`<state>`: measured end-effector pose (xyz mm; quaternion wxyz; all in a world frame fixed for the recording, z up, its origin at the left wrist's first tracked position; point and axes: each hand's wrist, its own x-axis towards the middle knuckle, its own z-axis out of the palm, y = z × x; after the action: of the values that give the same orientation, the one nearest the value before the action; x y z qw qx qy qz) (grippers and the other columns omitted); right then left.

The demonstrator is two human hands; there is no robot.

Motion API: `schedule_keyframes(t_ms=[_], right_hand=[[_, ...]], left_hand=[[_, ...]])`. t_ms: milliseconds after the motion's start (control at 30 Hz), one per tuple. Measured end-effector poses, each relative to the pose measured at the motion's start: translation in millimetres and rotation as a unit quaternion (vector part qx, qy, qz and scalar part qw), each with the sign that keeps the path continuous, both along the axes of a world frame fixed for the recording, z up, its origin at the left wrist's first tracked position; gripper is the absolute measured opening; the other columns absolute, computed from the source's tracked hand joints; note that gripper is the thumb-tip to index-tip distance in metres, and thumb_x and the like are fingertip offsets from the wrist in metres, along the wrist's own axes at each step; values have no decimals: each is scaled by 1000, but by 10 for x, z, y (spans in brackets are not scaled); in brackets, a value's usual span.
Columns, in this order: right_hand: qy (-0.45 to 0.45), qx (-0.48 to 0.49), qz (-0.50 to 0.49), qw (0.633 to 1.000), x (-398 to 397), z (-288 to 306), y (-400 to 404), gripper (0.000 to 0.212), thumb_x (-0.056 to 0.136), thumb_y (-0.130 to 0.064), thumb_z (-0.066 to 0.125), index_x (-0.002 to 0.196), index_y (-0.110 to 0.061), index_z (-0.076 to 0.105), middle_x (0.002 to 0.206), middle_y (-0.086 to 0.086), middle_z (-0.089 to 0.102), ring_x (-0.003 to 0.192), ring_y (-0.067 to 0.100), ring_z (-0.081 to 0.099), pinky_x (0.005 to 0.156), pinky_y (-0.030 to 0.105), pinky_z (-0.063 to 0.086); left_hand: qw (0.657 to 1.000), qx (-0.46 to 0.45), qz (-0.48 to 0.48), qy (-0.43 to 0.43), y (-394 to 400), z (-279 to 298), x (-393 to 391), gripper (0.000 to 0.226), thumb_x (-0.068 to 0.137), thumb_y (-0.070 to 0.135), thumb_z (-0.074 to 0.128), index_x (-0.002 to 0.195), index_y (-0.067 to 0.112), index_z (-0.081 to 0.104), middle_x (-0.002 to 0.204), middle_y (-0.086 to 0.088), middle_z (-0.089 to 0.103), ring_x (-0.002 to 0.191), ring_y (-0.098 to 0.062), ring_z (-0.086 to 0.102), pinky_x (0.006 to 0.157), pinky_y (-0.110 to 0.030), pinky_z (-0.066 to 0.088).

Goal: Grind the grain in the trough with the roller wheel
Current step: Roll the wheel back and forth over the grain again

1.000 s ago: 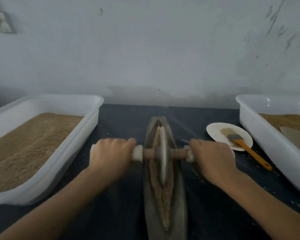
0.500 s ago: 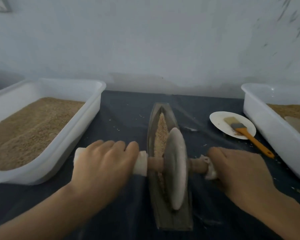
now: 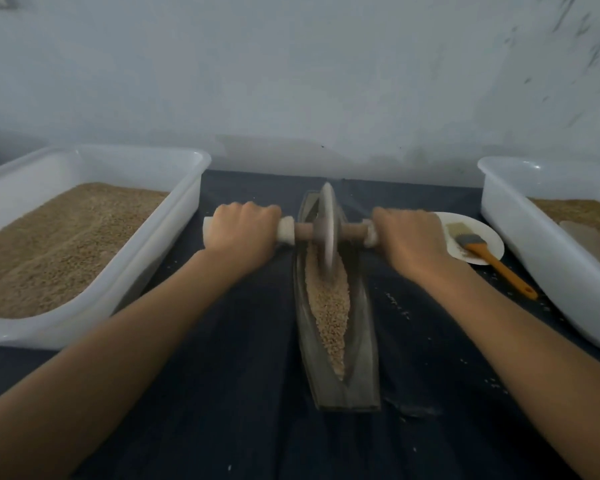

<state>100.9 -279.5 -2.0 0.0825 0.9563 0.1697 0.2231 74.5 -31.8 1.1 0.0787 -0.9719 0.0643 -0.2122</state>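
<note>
Your left hand (image 3: 243, 233) and right hand (image 3: 409, 240) each grip the wheel (image 3: 327, 230) axle, pale disc upright at frame centre in the trough (image 3: 361, 341), tan grain (image 3: 329, 306) below it, no writing readable.

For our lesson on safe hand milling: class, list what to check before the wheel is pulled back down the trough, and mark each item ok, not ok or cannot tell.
1. Left hand grips its handle end: ok.
2. Right hand grips its handle end: ok.
3. Wheel sits inside the trough, at its far end: ok.
4. Grain lies along the groove ahead of the wheel: ok.
5. Fingers clear of the wheel's edge: ok, both hands are out on the axle ends.
6. Brush on its plate clear of the right hand: cannot tell, the hand overlaps the plate's edge.
</note>
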Motion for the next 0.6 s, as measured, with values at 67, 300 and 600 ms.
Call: schedule_keyframes(t_ms=[67,300,600], right_hand=[[51,-4,22,998,-422,-51,-162,32,77,-38,70,82,-27,41,70,-6,56,61,24,57,52,34,41],[56,5,94,994,-1136,39,-379,60,39,-31,90,68,-28,38,51,-10,40,38,13,40,36,25,31],[-11,19,-14,1000,472,-42,59,22,84,-41,59,88,-21,51,81,7,65,72,33,61,58,34,30]], left_hand=[[999,28,-20,8,15,-21,-398,30,81,38,64,80,28,35,64,8,44,53,-17,41,50,-28,21],[994,24,-103,26,75,45,-1165,53,44,32,88,68,26,41,49,12,37,40,-9,25,49,-17,4],[999,22,22,-24,-21,47,356,10,84,30,58,84,22,52,66,3,49,61,-24,50,58,-33,31]])
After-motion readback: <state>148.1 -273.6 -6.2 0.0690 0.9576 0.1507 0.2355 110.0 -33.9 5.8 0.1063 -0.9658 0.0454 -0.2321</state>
